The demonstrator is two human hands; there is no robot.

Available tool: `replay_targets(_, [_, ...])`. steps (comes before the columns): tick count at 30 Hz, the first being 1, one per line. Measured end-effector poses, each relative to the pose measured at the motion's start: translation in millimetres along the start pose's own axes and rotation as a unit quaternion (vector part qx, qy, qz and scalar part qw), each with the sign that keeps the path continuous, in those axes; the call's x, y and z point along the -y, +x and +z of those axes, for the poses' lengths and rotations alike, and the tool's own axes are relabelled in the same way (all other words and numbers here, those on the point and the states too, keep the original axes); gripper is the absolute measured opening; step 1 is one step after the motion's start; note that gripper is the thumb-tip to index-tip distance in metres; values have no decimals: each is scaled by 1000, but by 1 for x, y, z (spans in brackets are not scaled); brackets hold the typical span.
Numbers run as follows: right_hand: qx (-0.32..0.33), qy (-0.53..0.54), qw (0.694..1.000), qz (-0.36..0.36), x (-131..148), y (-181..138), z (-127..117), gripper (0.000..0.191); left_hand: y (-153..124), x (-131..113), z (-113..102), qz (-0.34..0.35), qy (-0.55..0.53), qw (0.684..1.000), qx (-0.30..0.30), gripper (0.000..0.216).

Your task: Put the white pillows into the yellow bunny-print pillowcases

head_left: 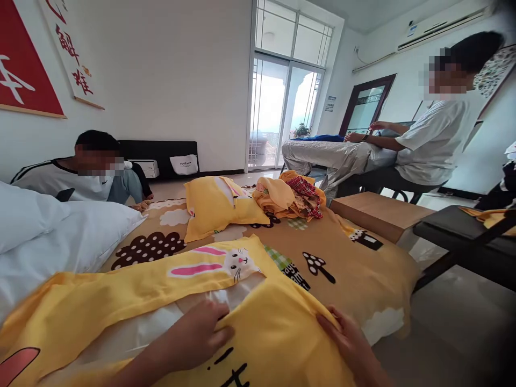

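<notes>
A yellow pillowcase (278, 328) with a rabbit print lies in front of me, its opening spread wide. White pillow filling (141, 328) shows inside the opening. My left hand (201, 330) is closed on the edge of the opening, near the middle. At the right side, my right hand (342, 333) pinches the pillowcase's outer edge between thumb and fingers. The far flap with the rabbit face lies folded back beyond my left hand. Part of the pillowcase runs out of view at the bottom.
The pillowcase rests on a brown patterned blanket (355, 285). Beyond it are a yellow pillow (221, 207) and crumpled cloths (288, 196). White pillows (76, 231) lie left. A cardboard box (379, 212) and a black chair (463, 231) stand right. Two people sit nearby, one left, one right.
</notes>
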State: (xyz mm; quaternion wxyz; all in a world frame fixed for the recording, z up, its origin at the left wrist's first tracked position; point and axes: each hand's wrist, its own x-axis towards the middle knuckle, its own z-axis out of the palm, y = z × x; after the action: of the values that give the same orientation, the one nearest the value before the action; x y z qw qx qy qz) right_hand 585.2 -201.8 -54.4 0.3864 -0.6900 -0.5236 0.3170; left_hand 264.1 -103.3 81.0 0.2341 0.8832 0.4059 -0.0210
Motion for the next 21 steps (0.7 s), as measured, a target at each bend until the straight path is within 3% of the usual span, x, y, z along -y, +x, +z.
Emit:
replay_targets(2, [2, -102, 995, -11, -11, 5, -6, 38, -2, 0, -8, 14, -42, 999, 11, 28])
replay_targets(4, [-30, -222, 974, -36, -6, 8, -6, 30, -7, -4, -11, 24, -66, 997, 25, 29])
replay_targets(7, [-89, -314, 928, -180, 41, 5, 6, 38, -15, -16, -7, 21, -67, 996, 48, 25])
replay_targets(8, [-63, -310, 915, -249, 63, 3, 12, 45, -17, -20, -5, 20, -60, 997, 53, 25])
replay_targets(10, [49, -285, 893, -346, 103, 0, 24, 55, -21, -28, -2, 27, -37, 997, 65, 23])
replay_targets(13, [178, -283, 863, -379, 134, 1, 32, 33, -24, -30, -1, 77, -11, 996, 53, 22])
replay_targets(17, [233, -322, 833, -386, 134, -1, 21, 33, -4, -29, -4, 191, -33, 981, 1, 32])
replay_targets(21, [240, -362, 821, -370, 136, -21, 3, 19, 43, -43, 10, 391, 1, 915, 98, 31])
